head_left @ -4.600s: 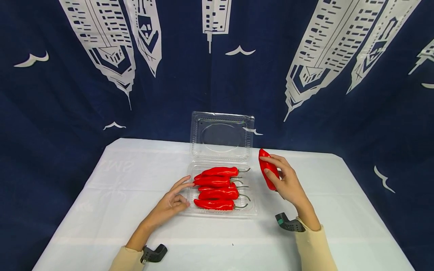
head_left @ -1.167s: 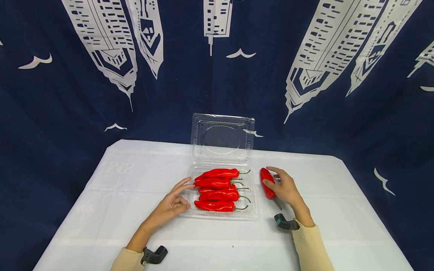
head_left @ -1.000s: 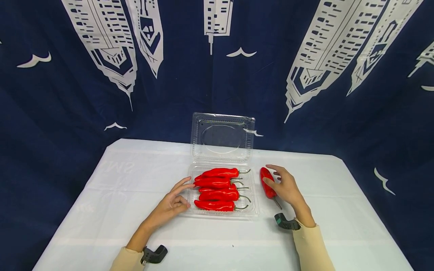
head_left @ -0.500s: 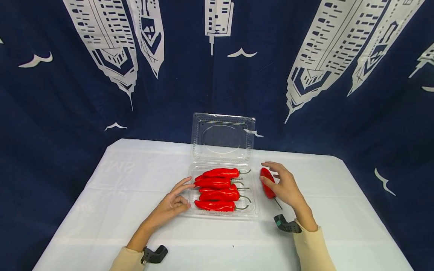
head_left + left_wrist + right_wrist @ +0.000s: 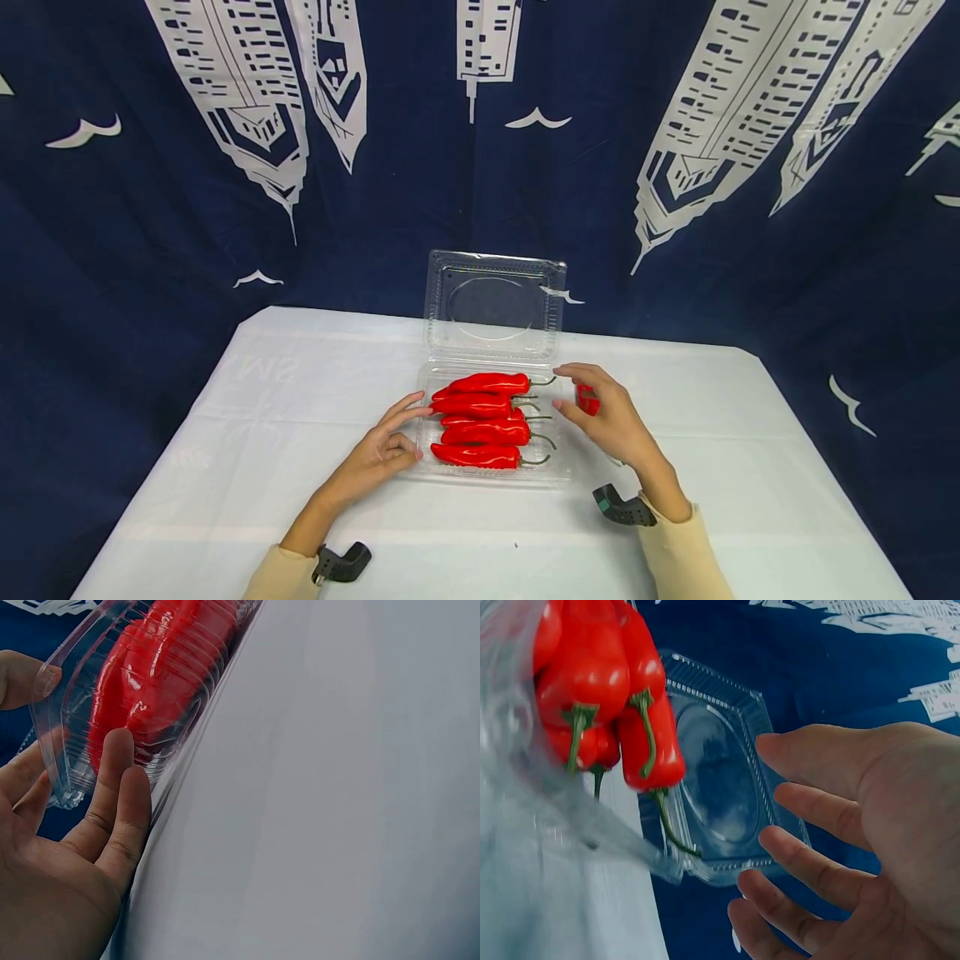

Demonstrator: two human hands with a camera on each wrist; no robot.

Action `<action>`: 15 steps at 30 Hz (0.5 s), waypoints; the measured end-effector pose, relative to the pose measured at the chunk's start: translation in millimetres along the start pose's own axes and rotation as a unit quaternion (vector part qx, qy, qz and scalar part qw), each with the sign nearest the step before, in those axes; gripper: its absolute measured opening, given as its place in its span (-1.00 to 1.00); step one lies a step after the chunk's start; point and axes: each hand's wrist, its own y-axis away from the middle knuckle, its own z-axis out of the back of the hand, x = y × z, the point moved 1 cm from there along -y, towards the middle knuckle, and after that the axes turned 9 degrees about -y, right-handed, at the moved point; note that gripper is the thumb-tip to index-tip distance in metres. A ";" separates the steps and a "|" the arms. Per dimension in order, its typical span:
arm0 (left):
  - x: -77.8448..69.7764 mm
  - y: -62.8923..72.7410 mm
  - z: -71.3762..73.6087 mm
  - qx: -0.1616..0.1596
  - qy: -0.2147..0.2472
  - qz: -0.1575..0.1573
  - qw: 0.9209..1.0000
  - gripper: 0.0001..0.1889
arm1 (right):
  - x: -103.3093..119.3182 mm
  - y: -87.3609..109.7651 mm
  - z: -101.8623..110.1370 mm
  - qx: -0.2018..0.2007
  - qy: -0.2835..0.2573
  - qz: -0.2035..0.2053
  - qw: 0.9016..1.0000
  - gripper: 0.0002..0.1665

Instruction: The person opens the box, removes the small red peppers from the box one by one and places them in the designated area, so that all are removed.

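Note:
Several red chili peppers (image 5: 486, 431) with green stems lie side by side in a clear plastic clamshell box (image 5: 431, 471). Its lid (image 5: 491, 287) stands up at the back. My left hand (image 5: 371, 458) rests against the box's left side; in the left wrist view, fingertips (image 5: 118, 750) touch the clear wall. My right hand (image 5: 607, 417) hovers at the box's right edge with spread fingers and nothing between them, as the right wrist view shows by the stems (image 5: 649, 742). Another red chili pepper (image 5: 588, 400) lies on the table, partly hidden behind my right hand.
A white cloth covers the table (image 5: 450, 542). Behind it hangs a dark blue curtain (image 5: 450, 192) printed with white buildings and birds. Each wrist wears a dark strapped camera mount (image 5: 343, 562).
My right hand set its chili pepper down on the table right of the box and let go. It has since moved left to the box's edge. The left hand has stayed in place.

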 end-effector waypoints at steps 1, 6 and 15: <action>0.0 0.0 0.0 0.000 0.000 0.000 1.000 -0.38 | 1.6 0.3 -1.1 0.003 -0.003 0.004 1.000 -0.47; -1.0 0.0 -0.2 -0.001 0.001 0.001 1.000 -0.37 | 8.6 1.4 -6.5 0.013 -0.008 0.013 1.000 -0.48; -2.5 -0.1 -0.4 -0.004 0.000 0.001 1.000 -0.38 | 18.2 2.2 -18.6 0.036 -0.033 0.041 0.998 -0.49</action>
